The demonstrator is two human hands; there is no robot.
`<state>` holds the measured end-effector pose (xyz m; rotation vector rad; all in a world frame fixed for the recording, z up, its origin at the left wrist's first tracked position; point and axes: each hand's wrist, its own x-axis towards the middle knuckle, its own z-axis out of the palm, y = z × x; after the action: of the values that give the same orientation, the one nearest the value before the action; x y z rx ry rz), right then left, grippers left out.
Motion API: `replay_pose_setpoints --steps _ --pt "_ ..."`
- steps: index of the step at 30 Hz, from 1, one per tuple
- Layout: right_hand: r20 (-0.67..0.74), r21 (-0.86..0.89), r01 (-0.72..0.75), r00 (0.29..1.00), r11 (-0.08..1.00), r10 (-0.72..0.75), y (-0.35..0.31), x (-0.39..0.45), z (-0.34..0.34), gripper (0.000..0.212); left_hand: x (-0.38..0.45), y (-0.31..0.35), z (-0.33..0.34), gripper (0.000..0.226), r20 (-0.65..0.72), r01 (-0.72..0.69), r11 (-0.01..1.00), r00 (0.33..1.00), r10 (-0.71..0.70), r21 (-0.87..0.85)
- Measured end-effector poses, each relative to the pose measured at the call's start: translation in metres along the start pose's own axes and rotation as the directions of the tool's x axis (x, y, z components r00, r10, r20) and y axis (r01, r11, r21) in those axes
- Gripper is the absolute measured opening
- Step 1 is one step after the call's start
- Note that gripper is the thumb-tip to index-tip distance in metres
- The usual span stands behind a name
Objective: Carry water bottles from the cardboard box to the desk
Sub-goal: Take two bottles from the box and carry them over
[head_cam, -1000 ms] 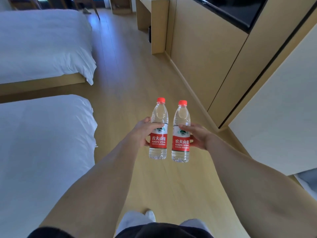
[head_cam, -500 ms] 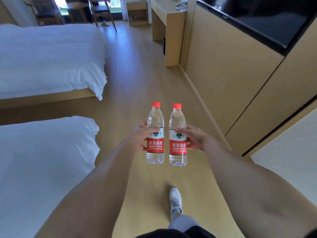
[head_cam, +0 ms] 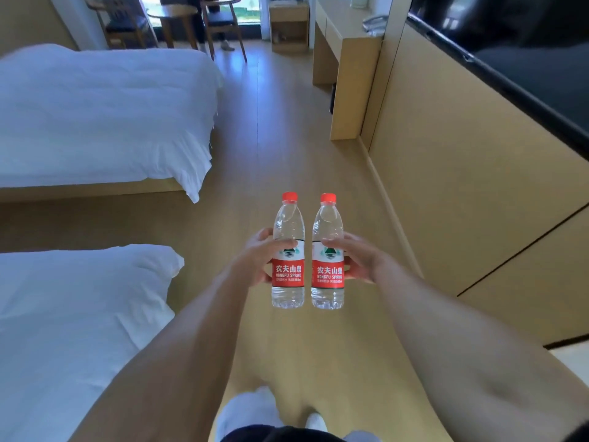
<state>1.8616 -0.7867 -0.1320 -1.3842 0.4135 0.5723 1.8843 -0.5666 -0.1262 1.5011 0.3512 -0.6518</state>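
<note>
Two water bottles are in the air, one per hand, upright and just beside each other with a narrow gap between them. The left hand (head_cam: 259,261) wraps the left bottle (head_cam: 288,250) at its red label, fingers (head_cam: 280,244) curled round the front; the right hand (head_cam: 357,260) holds the right bottle (head_cam: 328,252) the same way, fingers pressed round the label's upper edge. Both red caps are on.

Since a second ago the view has lifted and the room has opened up: the table (head_cam: 342,36) against the right-hand wall, only a sliver at the top before, now shows its top and its side panel, with a phone-like object on it, too small to be sure. The far bed (head_cam: 105,113) has slid nearer, and the wooden floor (head_cam: 280,138) between the beds and the wall panelling (head_cam: 462,154) runs clear to the table. The bottles have stayed at the same height and spacing throughout.

By my reading the carry is in its middle stretch, with the table still well ahead. The cardboard box is not in view. What remains is to walk on and set both bottles down on the tabletop.
</note>
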Motion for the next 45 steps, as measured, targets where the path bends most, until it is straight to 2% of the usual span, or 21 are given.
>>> replay_pose_setpoints --steps 9,17,25,37,45 --pt "-0.01 -0.034 -0.02 1.0 0.999 0.019 -0.076 0.121 -0.011 0.051 0.124 0.07 -0.026 0.051 0.05 0.012 1.0 0.999 -0.012 0.001" --pt "-0.064 -0.029 -0.004 0.998 1.0 0.002 -0.175 0.248 0.002 0.051 0.25 0.176 -0.075 0.049 0.097 -0.015 1.0 0.995 0.013 0.026" --pt "-0.092 -0.058 0.024 0.995 0.998 -0.029 -0.265 0.347 0.006 0.05 0.341 0.264 -0.111 0.041 0.098 -0.029 0.999 0.995 0.025 0.04" --pt "0.016 -0.085 0.068 0.998 0.994 -0.067 -0.388 0.526 -0.013 0.046 0.483 0.383 -0.142 0.05 -0.008 -0.087 0.996 0.996 0.087 -0.005" --pt "0.093 -0.115 0.054 0.995 0.992 -0.044 -0.489 0.644 -0.034 0.045 0.591 0.472 -0.151 0.057 -0.045 -0.071 0.997 0.997 0.07 -0.02"
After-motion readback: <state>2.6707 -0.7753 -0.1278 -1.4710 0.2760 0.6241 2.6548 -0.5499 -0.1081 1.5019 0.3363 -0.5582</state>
